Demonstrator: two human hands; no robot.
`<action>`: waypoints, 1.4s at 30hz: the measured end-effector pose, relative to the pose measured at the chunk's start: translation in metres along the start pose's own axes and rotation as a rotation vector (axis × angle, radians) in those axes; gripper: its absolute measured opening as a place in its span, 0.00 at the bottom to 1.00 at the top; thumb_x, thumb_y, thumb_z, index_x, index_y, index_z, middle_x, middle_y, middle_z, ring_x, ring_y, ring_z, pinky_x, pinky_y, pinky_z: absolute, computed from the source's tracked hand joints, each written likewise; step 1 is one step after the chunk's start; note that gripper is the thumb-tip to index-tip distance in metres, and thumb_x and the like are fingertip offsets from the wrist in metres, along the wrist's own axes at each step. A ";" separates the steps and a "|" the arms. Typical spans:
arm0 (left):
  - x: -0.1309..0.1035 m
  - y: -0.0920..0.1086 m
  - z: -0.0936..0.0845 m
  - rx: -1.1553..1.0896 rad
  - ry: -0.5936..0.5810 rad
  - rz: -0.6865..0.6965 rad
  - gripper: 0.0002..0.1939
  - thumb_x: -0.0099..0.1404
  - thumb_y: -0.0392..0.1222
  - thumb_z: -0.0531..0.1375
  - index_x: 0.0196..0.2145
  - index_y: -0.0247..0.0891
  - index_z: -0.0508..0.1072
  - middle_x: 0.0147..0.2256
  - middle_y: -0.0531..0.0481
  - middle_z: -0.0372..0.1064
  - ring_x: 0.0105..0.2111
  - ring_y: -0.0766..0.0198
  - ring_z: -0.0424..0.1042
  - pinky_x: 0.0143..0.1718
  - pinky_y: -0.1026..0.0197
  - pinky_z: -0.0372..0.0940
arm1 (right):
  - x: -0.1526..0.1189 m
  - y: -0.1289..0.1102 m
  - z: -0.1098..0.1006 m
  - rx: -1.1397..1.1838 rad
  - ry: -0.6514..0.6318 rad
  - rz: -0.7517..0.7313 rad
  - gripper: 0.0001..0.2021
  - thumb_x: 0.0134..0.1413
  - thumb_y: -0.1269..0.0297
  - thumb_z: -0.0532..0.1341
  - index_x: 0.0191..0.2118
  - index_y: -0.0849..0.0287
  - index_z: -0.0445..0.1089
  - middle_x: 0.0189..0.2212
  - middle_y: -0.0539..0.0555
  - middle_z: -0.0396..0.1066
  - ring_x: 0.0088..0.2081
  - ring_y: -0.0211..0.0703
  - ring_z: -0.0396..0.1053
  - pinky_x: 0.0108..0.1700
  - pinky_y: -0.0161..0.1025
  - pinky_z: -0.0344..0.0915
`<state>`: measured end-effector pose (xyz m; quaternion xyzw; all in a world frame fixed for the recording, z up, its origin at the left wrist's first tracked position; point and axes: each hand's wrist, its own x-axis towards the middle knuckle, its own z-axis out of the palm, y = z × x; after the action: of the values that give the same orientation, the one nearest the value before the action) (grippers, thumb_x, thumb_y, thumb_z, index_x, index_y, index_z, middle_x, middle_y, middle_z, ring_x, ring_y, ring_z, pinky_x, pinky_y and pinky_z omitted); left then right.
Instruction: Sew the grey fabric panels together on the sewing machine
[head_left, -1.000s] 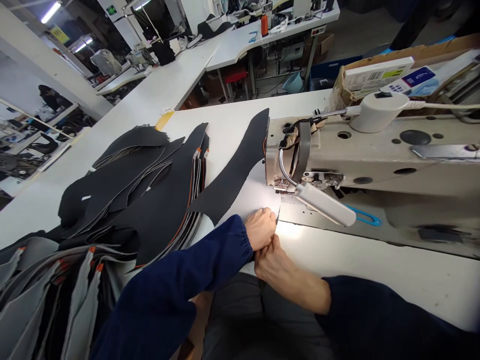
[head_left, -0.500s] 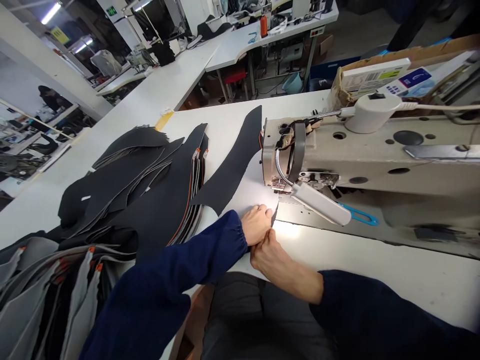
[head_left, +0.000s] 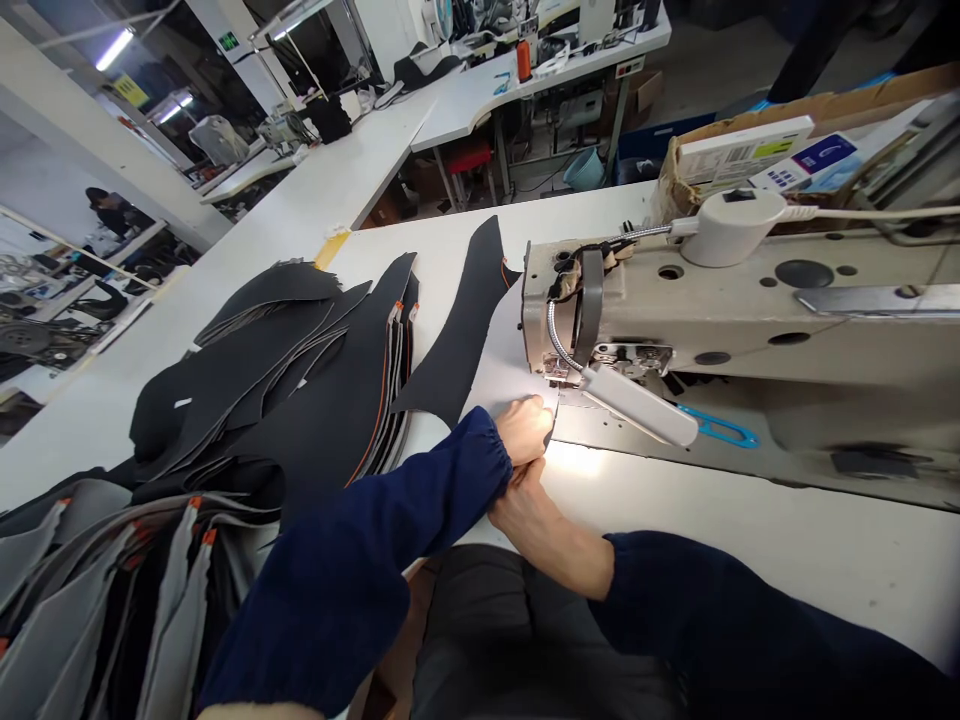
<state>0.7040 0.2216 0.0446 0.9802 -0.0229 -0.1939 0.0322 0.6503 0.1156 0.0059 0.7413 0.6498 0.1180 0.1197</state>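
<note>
My left hand (head_left: 527, 430) is closed, pressing down on a fabric panel (head_left: 501, 368) just in front of the sewing machine (head_left: 559, 345). The panel lies pale grey side up, with a thin dark edge under the needle area. Below it, my right hand (head_left: 531, 508) is closed on the same panel's near edge; its fingertips are partly hidden under the left hand. A dark fabric panel (head_left: 457, 335) with an orange-stitched edge lies left of the machine head. Further left is a stack of dark panels (head_left: 330, 390) with orange edging.
More grey-backed panels (head_left: 97, 590) hang over the table's near left edge. A white lamp (head_left: 637, 405) and a blue plastic strip (head_left: 716, 428) sit by the machine head. Behind the machine stands a cardboard box (head_left: 667, 185). Another person (head_left: 116, 212) sits far left.
My left hand has moved slightly right and up towards the needle. My right hand has shifted a little left, under the left wrist. The dark panel beside the machine has slid left.
</note>
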 end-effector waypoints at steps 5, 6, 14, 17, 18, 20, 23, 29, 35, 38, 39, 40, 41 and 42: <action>0.012 0.000 0.005 -0.006 0.033 -0.017 0.15 0.58 0.29 0.52 0.42 0.30 0.72 0.41 0.37 0.67 0.35 0.53 0.72 0.38 0.54 0.68 | 0.003 0.000 0.004 0.076 0.124 -0.002 0.21 0.46 0.78 0.55 0.48 0.65 0.70 0.46 0.69 0.71 0.41 0.59 0.70 0.40 0.61 0.67; 0.012 -0.001 0.004 -0.010 0.037 -0.022 0.15 0.59 0.30 0.52 0.43 0.30 0.71 0.41 0.38 0.67 0.35 0.54 0.72 0.38 0.53 0.68 | 0.005 -0.001 0.003 0.100 0.144 -0.015 0.21 0.47 0.78 0.55 0.48 0.63 0.70 0.46 0.68 0.71 0.42 0.58 0.69 0.39 0.60 0.68; -0.017 -0.009 0.002 0.042 0.041 0.071 0.15 0.60 0.34 0.54 0.46 0.36 0.69 0.45 0.41 0.64 0.42 0.54 0.67 0.43 0.55 0.67 | 0.005 -0.004 0.008 0.055 0.081 -0.027 0.10 0.42 0.79 0.55 0.31 0.68 0.72 0.27 0.64 0.73 0.28 0.52 0.69 0.33 0.54 0.66; -0.020 -0.008 0.002 0.074 0.032 0.092 0.14 0.60 0.34 0.55 0.44 0.34 0.70 0.42 0.42 0.66 0.40 0.55 0.68 0.44 0.56 0.66 | 0.002 -0.004 0.011 0.017 0.083 0.008 0.08 0.40 0.79 0.55 0.28 0.67 0.70 0.24 0.63 0.71 0.26 0.51 0.67 0.33 0.54 0.64; -0.018 -0.007 0.002 0.084 0.036 0.086 0.13 0.60 0.34 0.55 0.43 0.34 0.70 0.41 0.42 0.66 0.40 0.55 0.68 0.44 0.56 0.66 | 0.001 -0.004 0.011 0.006 0.089 0.024 0.09 0.40 0.79 0.55 0.28 0.67 0.71 0.24 0.64 0.71 0.26 0.51 0.68 0.33 0.54 0.64; -0.013 -0.006 0.001 0.100 0.036 0.073 0.12 0.61 0.35 0.55 0.42 0.34 0.71 0.40 0.42 0.67 0.40 0.55 0.69 0.44 0.56 0.67 | 0.001 -0.002 0.010 0.000 0.107 0.047 0.09 0.41 0.79 0.55 0.29 0.68 0.71 0.27 0.65 0.72 0.28 0.52 0.68 0.33 0.54 0.64; -0.004 -0.006 -0.001 0.109 0.032 0.071 0.11 0.61 0.36 0.56 0.41 0.34 0.72 0.40 0.41 0.67 0.38 0.54 0.70 0.41 0.55 0.67 | 0.002 0.002 0.009 0.000 0.115 0.076 0.09 0.42 0.78 0.56 0.30 0.69 0.73 0.28 0.68 0.73 0.30 0.53 0.68 0.33 0.54 0.64; -0.001 -0.005 -0.001 0.118 0.053 0.069 0.10 0.63 0.37 0.54 0.40 0.34 0.73 0.42 0.40 0.67 0.42 0.52 0.69 0.40 0.55 0.67 | -0.002 0.013 0.021 -0.038 0.192 0.123 0.10 0.41 0.79 0.56 0.30 0.71 0.74 0.27 0.70 0.72 0.29 0.54 0.69 0.39 0.59 0.63; 0.008 -0.001 -0.004 0.112 0.023 0.071 0.11 0.63 0.35 0.53 0.39 0.30 0.73 0.40 0.38 0.68 0.37 0.53 0.71 0.39 0.54 0.67 | -0.001 0.026 0.031 0.013 0.285 0.138 0.13 0.42 0.82 0.54 0.31 0.69 0.74 0.25 0.66 0.73 0.28 0.52 0.69 0.42 0.57 0.63; 0.014 -0.002 -0.007 0.086 0.008 0.055 0.13 0.64 0.35 0.52 0.41 0.30 0.73 0.41 0.38 0.68 0.36 0.55 0.71 0.40 0.54 0.67 | -0.001 0.030 0.032 0.009 0.290 0.157 0.14 0.44 0.82 0.53 0.34 0.70 0.75 0.28 0.68 0.74 0.31 0.55 0.71 0.44 0.59 0.64; 0.013 -0.003 -0.008 0.080 0.006 0.049 0.13 0.64 0.35 0.51 0.42 0.30 0.72 0.41 0.38 0.68 0.36 0.55 0.71 0.39 0.55 0.67 | -0.001 0.030 0.032 0.011 0.294 0.165 0.14 0.45 0.82 0.54 0.35 0.71 0.75 0.30 0.69 0.74 0.32 0.56 0.71 0.45 0.59 0.64; 0.010 -0.005 -0.008 0.072 0.009 0.049 0.14 0.64 0.35 0.51 0.44 0.31 0.72 0.41 0.39 0.67 0.36 0.55 0.71 0.40 0.55 0.67 | -0.002 0.029 0.033 0.016 0.301 0.169 0.13 0.46 0.82 0.54 0.35 0.71 0.75 0.31 0.69 0.74 0.34 0.57 0.72 0.47 0.58 0.64; 0.006 -0.008 -0.008 0.060 0.019 0.059 0.15 0.64 0.36 0.52 0.46 0.32 0.70 0.42 0.39 0.67 0.38 0.55 0.70 0.40 0.56 0.67 | -0.004 0.027 0.035 0.027 0.312 0.168 0.12 0.48 0.81 0.55 0.36 0.72 0.74 0.32 0.70 0.74 0.36 0.57 0.72 0.48 0.58 0.63; -0.001 -0.012 -0.007 0.050 0.037 0.074 0.17 0.63 0.36 0.53 0.49 0.33 0.69 0.44 0.40 0.66 0.40 0.55 0.69 0.41 0.56 0.67 | -0.006 0.024 0.037 0.045 0.328 0.164 0.12 0.48 0.80 0.56 0.37 0.73 0.74 0.35 0.71 0.74 0.39 0.58 0.72 0.50 0.57 0.63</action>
<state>0.7064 0.2337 0.0501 0.9826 -0.0636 -0.1740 0.0154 0.6844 0.1061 -0.0208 0.7652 0.6003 0.2322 -0.0146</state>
